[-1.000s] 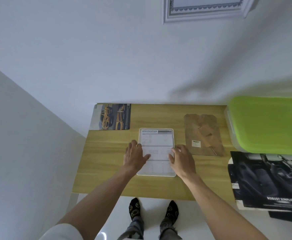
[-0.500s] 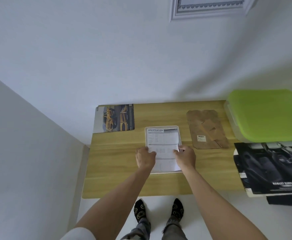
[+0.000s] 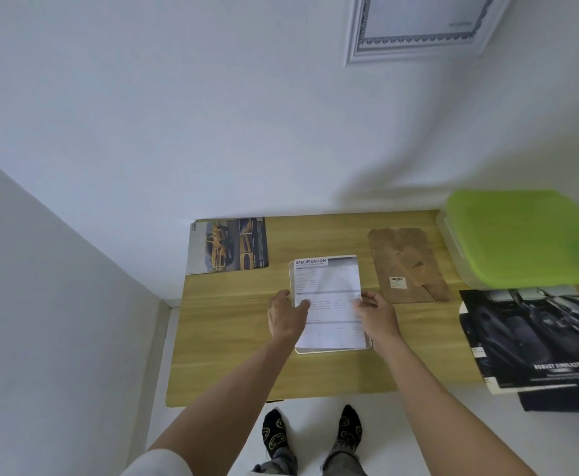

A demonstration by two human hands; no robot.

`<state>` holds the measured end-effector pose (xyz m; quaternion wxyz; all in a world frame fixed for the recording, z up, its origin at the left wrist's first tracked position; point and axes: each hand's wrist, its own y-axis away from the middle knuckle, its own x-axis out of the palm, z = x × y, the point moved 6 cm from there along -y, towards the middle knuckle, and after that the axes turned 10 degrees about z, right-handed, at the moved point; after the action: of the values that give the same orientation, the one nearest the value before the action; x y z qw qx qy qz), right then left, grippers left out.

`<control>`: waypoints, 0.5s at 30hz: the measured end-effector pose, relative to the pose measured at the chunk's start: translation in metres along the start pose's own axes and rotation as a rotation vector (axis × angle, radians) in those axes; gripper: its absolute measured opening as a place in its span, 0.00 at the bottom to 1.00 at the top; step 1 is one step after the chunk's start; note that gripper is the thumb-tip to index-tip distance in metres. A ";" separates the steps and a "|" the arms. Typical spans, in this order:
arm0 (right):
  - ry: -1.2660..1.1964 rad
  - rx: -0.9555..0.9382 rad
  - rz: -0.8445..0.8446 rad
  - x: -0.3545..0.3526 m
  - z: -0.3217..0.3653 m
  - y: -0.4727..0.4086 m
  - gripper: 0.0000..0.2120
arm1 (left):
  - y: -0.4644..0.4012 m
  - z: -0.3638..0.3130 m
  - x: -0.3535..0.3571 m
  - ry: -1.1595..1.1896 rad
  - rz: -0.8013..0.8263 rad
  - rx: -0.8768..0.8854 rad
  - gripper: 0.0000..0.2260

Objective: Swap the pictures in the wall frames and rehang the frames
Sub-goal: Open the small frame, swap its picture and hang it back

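White frame (image 3: pixel 332 351) lies face-down on the wooden counter (image 3: pixel 233 338), so the back is open for loading. Left hand (image 3: pixel 286 319) and right hand (image 3: pixel 377 316) each pinch a side edge of the specification sheet (image 3: pixel 329 293), probably aligning it into the frame. Brown backing board (image 3: pixel 406 266) is set aside nearby; car picture (image 3: pixel 228 245) is parked at the far corner.

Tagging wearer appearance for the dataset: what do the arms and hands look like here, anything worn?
Both forearms are bare. The left hand and right hand wear no gloves, and no rings or watch are visible. A white sleeve shows at the left upper arm, at the bottom edge; the right arm leaves the frame with no sleeve in view. No markings visible.
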<state>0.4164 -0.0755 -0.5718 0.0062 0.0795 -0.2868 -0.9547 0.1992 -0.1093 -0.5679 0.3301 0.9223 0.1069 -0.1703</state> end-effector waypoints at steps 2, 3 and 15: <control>-0.059 0.027 0.040 -0.005 -0.001 -0.002 0.06 | -0.002 -0.003 -0.001 0.040 0.025 0.041 0.21; -0.085 0.043 0.060 -0.008 0.000 -0.002 0.06 | -0.002 -0.005 -0.001 0.076 0.044 0.060 0.18; 0.036 0.064 0.176 -0.072 0.017 0.008 0.25 | 0.000 -0.038 0.039 0.197 0.351 0.116 0.13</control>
<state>0.4844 -0.0687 -0.5424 0.0928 0.0715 -0.3230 -0.9391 0.2443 -0.0815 -0.5557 0.2891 0.9564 -0.0334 -0.0249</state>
